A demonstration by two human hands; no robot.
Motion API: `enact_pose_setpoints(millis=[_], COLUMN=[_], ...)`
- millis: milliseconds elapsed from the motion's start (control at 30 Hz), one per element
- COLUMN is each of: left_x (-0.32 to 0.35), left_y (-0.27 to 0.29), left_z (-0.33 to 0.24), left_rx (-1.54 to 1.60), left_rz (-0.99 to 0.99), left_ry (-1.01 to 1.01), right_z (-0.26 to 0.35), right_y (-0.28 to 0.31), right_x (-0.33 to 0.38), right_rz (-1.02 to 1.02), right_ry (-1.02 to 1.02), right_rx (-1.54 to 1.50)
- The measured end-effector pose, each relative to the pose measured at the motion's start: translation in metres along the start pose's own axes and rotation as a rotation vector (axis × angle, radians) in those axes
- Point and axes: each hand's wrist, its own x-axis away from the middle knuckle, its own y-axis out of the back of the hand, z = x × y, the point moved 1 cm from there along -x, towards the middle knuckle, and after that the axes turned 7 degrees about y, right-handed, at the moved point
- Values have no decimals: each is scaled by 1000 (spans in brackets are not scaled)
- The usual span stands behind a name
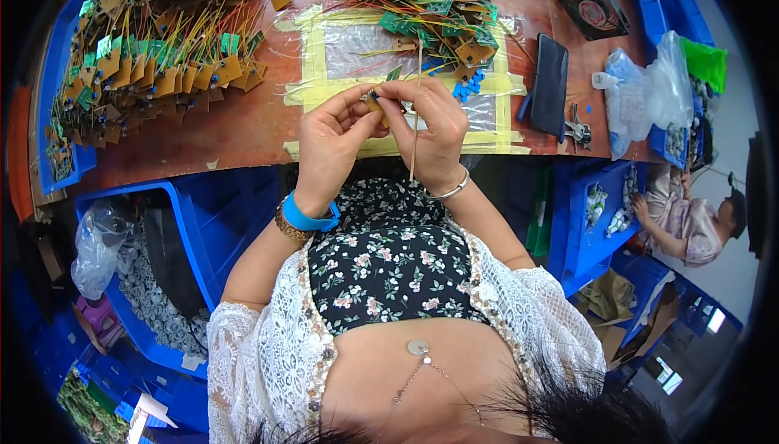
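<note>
Over the table's near edge, my left hand (329, 142) and my right hand (440, 129) meet, both closed in a pinch. Between their fingertips is a small brown circuit board (375, 105) with a dark part on it, mostly covered by the fingers. A thin wooden stick (419, 66) runs upright along my right hand, tucked among its fingers. Beyond the hands lies a heap of green and brown circuit boards with red and yellow wires (442, 6). Several small blue plastic parts (469, 87) sit just past my right hand.
Wired boards fill a blue tray (75, 172) at the left. Toward the right are a black phone (549, 83), a small black fan (592, 10) and clear plastic bags (667, 91). Below the table edge stands a blue bin (191, 237). A person (690, 221) works at the far right.
</note>
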Motion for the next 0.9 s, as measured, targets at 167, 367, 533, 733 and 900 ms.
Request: enact_pose_setpoints(millis=[167, 367, 533, 733, 900], left_x=[-1, -5, -22, -137, -192], left_y=[0, 2, 3, 50, 77], left_z=[-3, -3, -25, -83, -82], left_rx=[16, -30, -28, 166, 193], left_rz=[-57, -66, -185, -432, -490], left_ry=[17, -31, -181, -590, -314], right_z=[0, 1, 0, -13, -29], right_y=[-1, -1, 7, 26, 45], right_x=[1, 1, -9, -3, 4], right_rz=[2, 15, -58, -117, -163], right_ry=[-23, -26, 21, 76, 18], right_rx=[-12, -18, -53, -22, 131])
